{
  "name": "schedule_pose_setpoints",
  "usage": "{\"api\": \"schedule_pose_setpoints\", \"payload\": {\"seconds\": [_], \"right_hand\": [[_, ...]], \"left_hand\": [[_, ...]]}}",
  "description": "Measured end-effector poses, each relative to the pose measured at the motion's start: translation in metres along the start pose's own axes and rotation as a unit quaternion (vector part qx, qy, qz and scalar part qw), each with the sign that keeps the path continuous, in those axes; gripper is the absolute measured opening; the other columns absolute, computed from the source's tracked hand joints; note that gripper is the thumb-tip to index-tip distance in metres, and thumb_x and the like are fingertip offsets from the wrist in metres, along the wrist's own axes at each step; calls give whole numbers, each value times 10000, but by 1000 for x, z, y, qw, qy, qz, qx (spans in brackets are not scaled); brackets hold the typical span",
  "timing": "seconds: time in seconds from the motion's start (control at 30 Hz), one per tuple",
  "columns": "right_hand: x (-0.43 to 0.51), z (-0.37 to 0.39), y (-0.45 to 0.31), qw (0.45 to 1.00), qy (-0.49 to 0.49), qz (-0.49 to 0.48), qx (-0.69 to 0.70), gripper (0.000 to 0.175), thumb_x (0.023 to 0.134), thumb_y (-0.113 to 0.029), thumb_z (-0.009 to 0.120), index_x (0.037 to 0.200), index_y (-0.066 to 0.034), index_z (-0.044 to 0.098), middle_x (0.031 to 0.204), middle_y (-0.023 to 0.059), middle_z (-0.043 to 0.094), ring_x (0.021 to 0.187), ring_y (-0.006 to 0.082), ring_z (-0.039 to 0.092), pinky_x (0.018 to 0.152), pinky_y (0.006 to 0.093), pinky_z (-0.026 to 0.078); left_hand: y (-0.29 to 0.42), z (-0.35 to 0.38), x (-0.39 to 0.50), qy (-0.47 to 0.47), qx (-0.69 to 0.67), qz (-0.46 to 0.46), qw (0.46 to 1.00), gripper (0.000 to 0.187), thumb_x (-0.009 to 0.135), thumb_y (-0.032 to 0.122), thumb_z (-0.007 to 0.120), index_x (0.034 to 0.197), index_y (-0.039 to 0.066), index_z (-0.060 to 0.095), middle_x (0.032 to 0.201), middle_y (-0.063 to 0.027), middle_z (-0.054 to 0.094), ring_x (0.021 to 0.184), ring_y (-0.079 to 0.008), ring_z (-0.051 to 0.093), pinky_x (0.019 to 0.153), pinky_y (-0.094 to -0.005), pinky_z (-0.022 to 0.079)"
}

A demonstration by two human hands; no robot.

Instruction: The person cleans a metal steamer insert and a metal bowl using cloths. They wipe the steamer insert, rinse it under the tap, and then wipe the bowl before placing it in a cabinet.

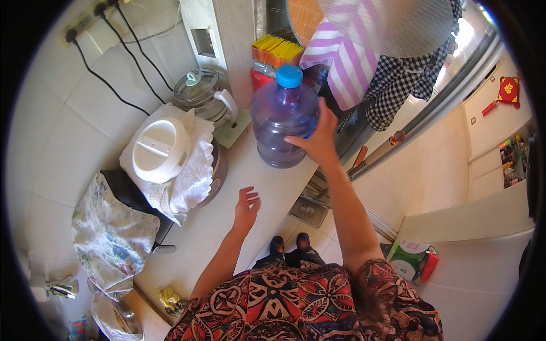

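Note:
A translucent bluish plastic water jug (pixel 277 123) with a blue cap (pixel 289 76) stands upright on the white countertop (pixel 239 170). My right hand (pixel 320 138) grips its right side, the thumb across the front and the fingers reaching round the far side. My left hand (pixel 247 209) hovers over the counter in front of the jug, empty, its fingers loosely bent and apart. Behind the jug and to its left is a glass kettle (pixel 204 98) with a white handle and a lid. Part of the jug's right side is hidden by my hand.
Left of the jug, a lace cloth (pixel 196 183) and a white plastic lid-like piece (pixel 158 149) cover a round appliance. A floral cloth (pixel 115 230) drapes a dark appliance. Striped towels (pixel 349 72) and a checked cloth (pixel 394 85) hang at right. Black cords (pixel 106 83) run from wall sockets.

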State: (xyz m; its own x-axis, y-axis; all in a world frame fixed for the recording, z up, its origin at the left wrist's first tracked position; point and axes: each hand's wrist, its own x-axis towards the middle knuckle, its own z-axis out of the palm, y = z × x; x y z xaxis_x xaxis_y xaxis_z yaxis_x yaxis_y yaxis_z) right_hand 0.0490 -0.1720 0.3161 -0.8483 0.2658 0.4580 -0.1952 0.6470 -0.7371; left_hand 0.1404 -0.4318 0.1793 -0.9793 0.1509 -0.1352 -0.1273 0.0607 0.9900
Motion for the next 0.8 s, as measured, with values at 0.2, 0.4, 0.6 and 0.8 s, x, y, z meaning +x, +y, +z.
{"api": "schedule_pose_setpoints", "payload": {"seconds": [0.2,0.4,0.6,0.8], "right_hand": [[33,-21,70,915,-273,122,270,832,616,-183,889,1316,-25,468,1189,96,546,1136,215,503,984,365,419],[-18,28,3,896,-349,86,260,409,663,-244,853,952,-57,632,820,12,621,758,132,587,706,292,493],[-98,25,-54,805,-493,199,264,419,701,-379,836,818,-45,612,727,11,621,662,146,604,630,299,497],[-156,26,-85,718,-619,94,303,546,693,-374,833,1055,-7,655,924,156,687,917,282,637,879,358,471]], "left_hand": [[34,66,55,-10,-85,-78,993,474,910,104,590,1337,96,385,1231,-164,538,1077,-243,579,877,-394,511],[37,73,17,-24,-193,-154,969,461,940,154,561,1358,85,378,1246,-165,533,1130,-284,571,905,-428,514],[20,76,-64,13,-270,-202,941,551,965,243,552,1441,119,304,1392,-110,442,1235,-288,504,939,-485,485],[7,54,-153,92,-364,-213,902,521,1005,358,457,1465,183,286,1468,-91,369,1341,-279,402,1030,-531,407]]}}
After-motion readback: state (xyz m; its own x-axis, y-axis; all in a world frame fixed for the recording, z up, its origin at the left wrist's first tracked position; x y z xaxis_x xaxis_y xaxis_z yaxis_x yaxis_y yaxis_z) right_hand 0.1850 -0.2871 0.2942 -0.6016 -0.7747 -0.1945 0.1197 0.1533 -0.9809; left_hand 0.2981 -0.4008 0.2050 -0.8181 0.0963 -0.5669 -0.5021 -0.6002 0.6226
